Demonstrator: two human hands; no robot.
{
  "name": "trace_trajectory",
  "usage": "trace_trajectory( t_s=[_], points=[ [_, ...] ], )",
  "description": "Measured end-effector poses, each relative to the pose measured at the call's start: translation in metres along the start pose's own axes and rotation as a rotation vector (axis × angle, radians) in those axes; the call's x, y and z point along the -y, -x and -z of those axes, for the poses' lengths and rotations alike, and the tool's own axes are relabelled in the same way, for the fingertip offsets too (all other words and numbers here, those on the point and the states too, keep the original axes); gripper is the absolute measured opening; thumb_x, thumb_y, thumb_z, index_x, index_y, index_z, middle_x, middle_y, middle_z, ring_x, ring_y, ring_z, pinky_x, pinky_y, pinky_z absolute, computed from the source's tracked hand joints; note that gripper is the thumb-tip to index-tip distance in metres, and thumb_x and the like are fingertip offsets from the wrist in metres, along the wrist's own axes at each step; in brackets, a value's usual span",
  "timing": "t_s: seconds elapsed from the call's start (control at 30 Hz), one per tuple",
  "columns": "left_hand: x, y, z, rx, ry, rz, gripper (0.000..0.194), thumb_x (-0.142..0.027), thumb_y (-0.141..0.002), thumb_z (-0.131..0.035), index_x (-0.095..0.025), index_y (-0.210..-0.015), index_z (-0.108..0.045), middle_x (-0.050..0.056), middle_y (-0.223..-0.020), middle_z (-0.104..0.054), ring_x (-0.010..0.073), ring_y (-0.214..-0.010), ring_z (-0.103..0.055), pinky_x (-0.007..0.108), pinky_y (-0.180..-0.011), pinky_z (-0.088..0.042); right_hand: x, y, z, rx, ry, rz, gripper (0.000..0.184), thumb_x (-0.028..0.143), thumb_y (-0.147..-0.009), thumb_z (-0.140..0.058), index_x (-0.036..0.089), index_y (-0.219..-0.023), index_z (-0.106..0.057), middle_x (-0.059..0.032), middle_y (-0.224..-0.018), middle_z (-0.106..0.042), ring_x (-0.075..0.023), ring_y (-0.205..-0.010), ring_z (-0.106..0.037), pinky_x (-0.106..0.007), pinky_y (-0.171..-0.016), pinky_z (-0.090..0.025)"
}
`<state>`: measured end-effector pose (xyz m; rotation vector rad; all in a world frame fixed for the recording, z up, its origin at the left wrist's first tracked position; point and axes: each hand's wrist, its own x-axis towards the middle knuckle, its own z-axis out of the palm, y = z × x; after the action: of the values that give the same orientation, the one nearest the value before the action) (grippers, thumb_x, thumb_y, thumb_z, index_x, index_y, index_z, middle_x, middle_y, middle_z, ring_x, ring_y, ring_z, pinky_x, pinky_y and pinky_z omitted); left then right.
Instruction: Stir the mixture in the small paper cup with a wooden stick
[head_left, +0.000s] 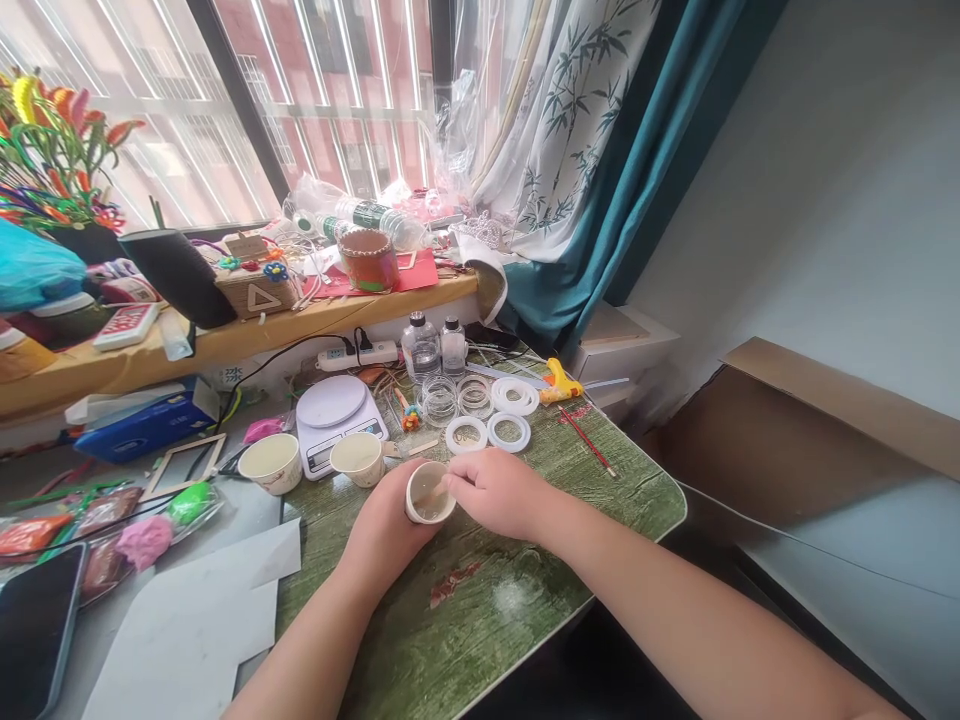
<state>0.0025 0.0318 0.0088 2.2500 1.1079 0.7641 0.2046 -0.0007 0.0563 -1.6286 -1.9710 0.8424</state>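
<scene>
Left hand wrapped round a small white cup at lower centre, grip closed on the cup's side, cup tipped a little, pale cloudy liquid inside. Right hand came in from lower right, fingertips bunched at the cup's rim (cannot tell if that grip pinched anything). The cup was held just above the green wood-grain worktop.

Just up and left of the hands stood two more white cups, the nearer one beside a white digital kitchen scale. Upper centre of the worktop had two white rings, a third white ring, two clear plastic rings and two small clear bottles. A yellow hot glue gun lay to the right, a red-handled brush below it. A power strip sat against the wall under the windowsill shelf, and a phone lay at far lower left.
</scene>
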Motion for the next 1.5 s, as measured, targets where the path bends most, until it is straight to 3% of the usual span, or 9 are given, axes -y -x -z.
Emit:
trace_trajectory(
  t_s=[0.17, 0.3, 0.63, 1.03, 1.3, 1.43, 1.5],
  points=[
    [0.001, 0.000, -0.001, 0.009, 0.007, -0.006, 0.033, -0.025, -0.083, -0.075, -0.027, -0.115, -0.067, 0.003, -0.112, -0.078, 0.0245, -0.096, -0.074, 0.035, -0.079, -0.057, 0.001, -0.002, 0.002, 0.047, -0.034, -0.003, 0.033, 0.026, -0.097, -0.053, 0.019, -0.066, -0.046, 0.0039, -0.064, -0.049, -0.0111, -0.062, -0.040, -0.027, -0.059, -0.022],
    [0.003, 0.000, -0.001, 0.003, 0.008, 0.008, 0.032, -0.024, -0.082, -0.074, -0.027, -0.113, -0.067, 0.003, -0.111, -0.078, 0.0246, -0.096, -0.074, 0.035, -0.080, -0.057, 0.002, -0.004, 0.001, -0.020, 0.037, -0.055, 0.033, 0.025, -0.097, -0.051, 0.019, -0.065, -0.044, 0.0027, -0.064, -0.049, -0.0118, -0.063, -0.040, -0.028, -0.059, -0.021],
    [0.001, 0.000, 0.000, 0.022, 0.046, 0.035, 0.034, -0.025, -0.083, -0.074, -0.026, -0.116, -0.066, 0.003, -0.113, -0.077, 0.0251, -0.097, -0.074, 0.037, -0.080, -0.057, 0.010, -0.005, -0.001, -0.001, 0.081, 0.014, 0.034, 0.027, -0.097, -0.053, 0.019, -0.066, -0.044, 0.0026, -0.065, -0.050, -0.0117, -0.063, -0.040, -0.028, -0.059, -0.021],
    [0.002, 0.001, 0.000, 0.017, 0.037, 0.034, 0.039, -0.025, -0.082, -0.075, -0.026, -0.120, -0.066, 0.004, -0.115, -0.077, 0.0259, -0.099, -0.074, 0.037, -0.082, -0.059, 0.011, -0.008, 0.000, 0.032, 0.115, -0.004, 0.032, 0.028, -0.098, -0.052, 0.018, -0.067, -0.050, 0.0017, -0.068, -0.054, -0.0122, -0.065, -0.041, -0.028, -0.060, -0.022],
    [0.001, 0.000, 0.001, 0.016, 0.026, 0.029, 0.035, -0.027, -0.083, -0.074, -0.025, -0.118, -0.067, 0.005, -0.113, -0.078, 0.0265, -0.096, -0.074, 0.038, -0.080, -0.059, 0.011, -0.010, 0.000, -0.024, 0.154, -0.039, 0.033, 0.027, -0.099, -0.053, 0.019, -0.067, -0.055, 0.0001, -0.066, -0.056, -0.0134, -0.063, -0.041, -0.030, -0.059, -0.022],
    [-0.001, 0.000, 0.002, -0.006, 0.032, 0.027, 0.034, -0.028, -0.083, -0.074, -0.026, -0.117, -0.068, 0.005, -0.112, -0.078, 0.0259, -0.096, -0.075, 0.037, -0.081, -0.059, 0.013, -0.009, 0.000, 0.017, 0.146, -0.001, 0.033, 0.026, -0.098, -0.055, 0.018, -0.065, -0.054, 0.0006, -0.065, -0.055, -0.0129, -0.062, -0.040, -0.029, -0.059, -0.021],
    [-0.001, 0.001, 0.002, -0.019, 0.030, 0.037, 0.036, -0.030, -0.082, -0.076, -0.026, -0.117, -0.068, 0.005, -0.112, -0.078, 0.0263, -0.097, -0.075, 0.037, -0.082, -0.060, 0.014, -0.008, 0.001, -0.036, 0.173, 0.006, 0.033, 0.025, -0.099, -0.053, 0.018, -0.066, -0.054, 0.0003, -0.066, -0.055, -0.0133, -0.063, -0.040, -0.030, -0.060, -0.021]
  ],
)
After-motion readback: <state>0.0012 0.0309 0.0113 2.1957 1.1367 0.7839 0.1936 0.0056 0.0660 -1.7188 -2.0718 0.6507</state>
